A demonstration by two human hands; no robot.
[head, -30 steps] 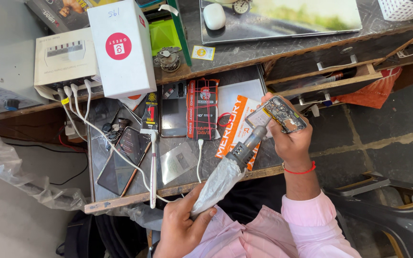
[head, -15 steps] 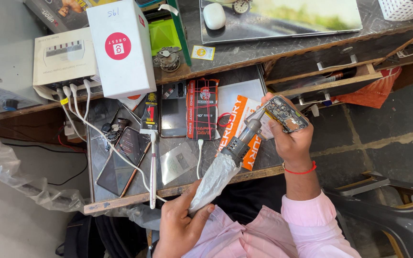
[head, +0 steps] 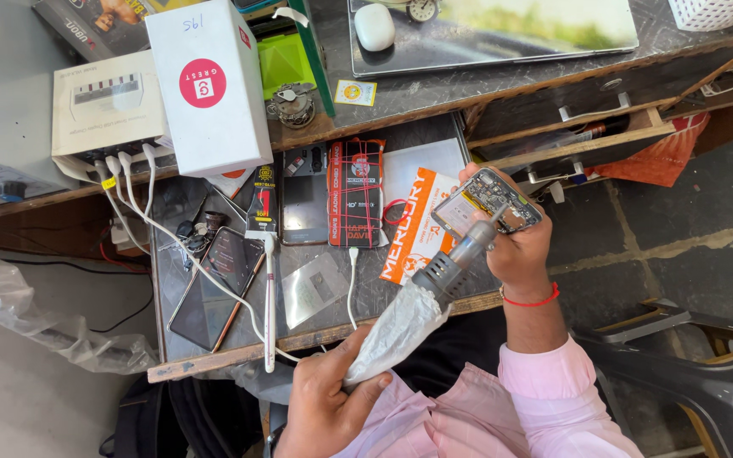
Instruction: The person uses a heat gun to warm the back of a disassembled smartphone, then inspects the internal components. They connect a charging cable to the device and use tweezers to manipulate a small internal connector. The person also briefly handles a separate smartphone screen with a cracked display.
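The opened phone (head: 487, 202), its back cover removed and its circuit board and battery exposed, is held in the right hand (head: 521, 248) above the right edge of the counter (head: 316, 335). The fingers of this hand are closed around the phone's edges, so that the exposed side is left facing up and unobstructed. The hot-air tool (head: 422, 301) is gripped in the left hand (head: 326, 405) by its plastic-wrapped handle; the fingers are closed around the wrapping at the lower end. The metal nozzle is directed at the exposed board, and its tip is seen just at or above the phone's surface; contact cannot be confirmed. Gripping at the rear end appears to keep the hand away from the nozzle.

On the counter beneath the tool, an orange and white package (head: 417, 222) is laid just beside a red and black package (head: 355, 193). A dark phone (head: 304, 197) and a second phone with a reflective screen (head: 214, 284) are placed further left. White cables (head: 181, 246) are routed across the counter from a white charging box (head: 105, 106), beside which a tall white carton (head: 209, 85) stands. A half-open drawer (head: 570, 136) projects just behind the held phone.
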